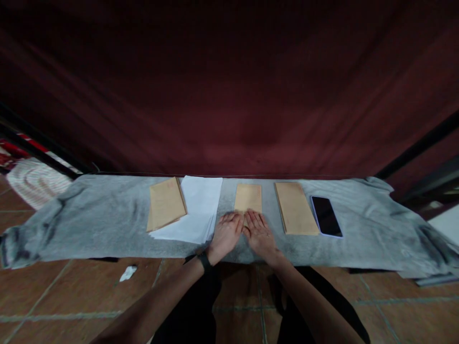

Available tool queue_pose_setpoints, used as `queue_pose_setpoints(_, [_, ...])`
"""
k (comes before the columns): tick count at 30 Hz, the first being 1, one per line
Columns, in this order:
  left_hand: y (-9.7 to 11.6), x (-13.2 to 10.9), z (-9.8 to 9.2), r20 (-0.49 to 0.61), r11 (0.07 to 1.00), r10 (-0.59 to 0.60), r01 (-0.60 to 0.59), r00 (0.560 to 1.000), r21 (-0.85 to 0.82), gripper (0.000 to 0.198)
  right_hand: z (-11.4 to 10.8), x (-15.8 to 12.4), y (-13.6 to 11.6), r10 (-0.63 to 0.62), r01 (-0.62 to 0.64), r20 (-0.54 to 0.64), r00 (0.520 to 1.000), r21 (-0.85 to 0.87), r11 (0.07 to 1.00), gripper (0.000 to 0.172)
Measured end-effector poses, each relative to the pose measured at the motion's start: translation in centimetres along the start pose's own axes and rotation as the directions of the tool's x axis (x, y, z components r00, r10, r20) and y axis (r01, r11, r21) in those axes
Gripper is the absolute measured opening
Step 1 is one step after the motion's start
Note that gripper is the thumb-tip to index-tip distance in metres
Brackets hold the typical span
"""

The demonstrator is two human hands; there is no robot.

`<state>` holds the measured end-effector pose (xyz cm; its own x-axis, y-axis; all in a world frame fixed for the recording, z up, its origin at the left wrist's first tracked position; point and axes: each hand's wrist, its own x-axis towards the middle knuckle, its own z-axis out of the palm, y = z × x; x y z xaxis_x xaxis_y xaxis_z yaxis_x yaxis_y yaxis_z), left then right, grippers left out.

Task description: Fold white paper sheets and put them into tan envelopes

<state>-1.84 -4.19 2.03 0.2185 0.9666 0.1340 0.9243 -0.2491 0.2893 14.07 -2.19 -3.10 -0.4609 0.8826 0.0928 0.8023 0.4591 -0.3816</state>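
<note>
Brown envelope (pixel 248 195) on a cloth-covered bench (pixel 107 215), under two bare hands. The envelope appears to be thin paper: probably light, flexible and easily creased, with a smooth face that may slide on the cloth. It is best steadied by flat fingers and lifted by a side edge; a tight pinch could wrinkle it.

The left hand (pixel 227 231) and right hand (pixel 260 233) lie side by side over its near end, palms down, thumbs close together. The grip of each is unclosed, fingers extended and clasping nothing; whether any fingertip reaches beneath the paper cannot be told. The far part of the envelope projects beyond the fingers, uncovered, while its near edge is hidden.

To the left, well apart from the envelope, brown envelopes (pixel 167 203) overlap white sheets (pixel 202 200). To the right, a stack of envelopes (pixel 296 209) lies just beside a phone (pixel 326 216).
</note>
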Motion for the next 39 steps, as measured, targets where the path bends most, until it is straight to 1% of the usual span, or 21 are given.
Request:
queue_pose_setpoints(2, [0.2, 2.5, 0.7, -0.014, 0.998, 0.063, -0.063, 0.998, -0.019, 0.049, 0.1, -0.3, -0.3, -0.002, 0.002, 0.039, 0.999, 0.003, 1.0, 0.059])
queue_pose_setpoints(3, [0.5, 3.8, 1.2, 0.008, 0.996, 0.092, -0.092, 0.996, -0.019, 0.05, 0.1, -0.3, -0.3, 0.001, -0.001, 0.046, 0.999, 0.001, 1.0, 0.059])
queue_pose_setpoints(6, [1.3, 7.6, 3.2, 0.156, 0.994, 0.107, -0.109, 0.982, -0.001, 0.057, 0.1, -0.2, -0.1, -0.011, 0.011, 0.017, 1.0, -0.002, 1.0, 0.056])
queue_pose_setpoints(9, [1.8, 10.7, 4.7, 0.225, 0.995, 0.092, -0.099, 0.97, 0.02, 0.062, 0.3, 0.0, 0.1, -0.038, 0.037, -0.043, 0.998, -0.008, 0.999, 0.054])
queue_pose_setpoints(12, [1.4, 12.5, 5.3, 0.245, 0.996, 0.081, -0.089, 0.966, 0.025, 0.064, 0.9, 0.0, 0.4, -0.037, 0.034, -0.1, 0.994, -0.03, 0.999, 0.051])
queue_pose_setpoints(17, [-0.1, 13.8, 5.7, 0.247, 0.998, 0.041, -0.05, 0.968, 0.029, 0.057, 1.5, -0.3, 0.7, -0.07, 0.06, -0.177, 0.982, -0.064, 0.996, 0.053])
queue_pose_setpoints(20, [-0.5, 14.2, 5.9, 0.224, 0.999, -0.012, 0.002, 0.974, 0.044, 0.056, 1.4, -0.5, 0.8, -0.085, 0.072, -0.178, 0.98, -0.079, 0.994, 0.055])
queue_pose_setpoints(23, [-0.4, 14.2, 6.2, 0.184, 0.998, -0.04, 0.029, 0.982, 0.061, 0.056, 1.2, -0.8, 0.7, -0.08, 0.065, -0.175, 0.981, -0.087, 0.994, 0.054])
queue_pose_setpoints(26, [-0.2, 13.9, 6.5, 0.15, 0.997, -0.037, 0.027, 0.988, 0.071, 0.056, 0.9, -1.0, 0.4, -0.036, 0.023, -0.174, 0.984, -0.079, 0.997, 0.049])
queue_pose_setpoints(29, [-0.2, 13.3, 6.5, 0.137, 0.995, -0.06, 0.048, 0.989, 0.09, 0.057, 0.5, -1.2, 0.0, 0.003, -0.014, -0.168, 0.986, -0.067, 0.998, 0.044])
queue_pose_setpoints(32, [-0.7, 12.1, 6.2, 0.157, 0.993, -0.073, 0.057, 0.985, 0.103, 0.058, 0.2, -1.4, 0.2, 0.012, -0.023, -0.18, 0.984, -0.06, 0.998, 0.043])
queue_pose_setpoints(34, [-1.1, 10.8, 5.8, 0.16, 0.993, -0.056, 0.039, 0.985, 0.108, 0.058, 0.1, -1.5, 0.7, 0.03, -0.044, -0.208, 0.978, -0.06, 0.997, 0.043])
queue_pose_setpoints(37, [-1.6, 8.5, 5.4, 0.143, 0.992, -0.028, 0.01, 0.989, 0.124, 0.059, 0.1, -1.6, 1.8, 0.082, -0.105, -0.268, 0.96, -0.074, 0.992, 0.044])
queue_pose_setpoints(39, [-1.6, 6.7, 5.3, 0.123, 0.99, -0.021, 0.003, 0.992, 0.142, 0.06, 0.0, -1.6, 2.3, 0.128, -0.162, -0.303, 0.945, -0.091, 0.983, 0.049])
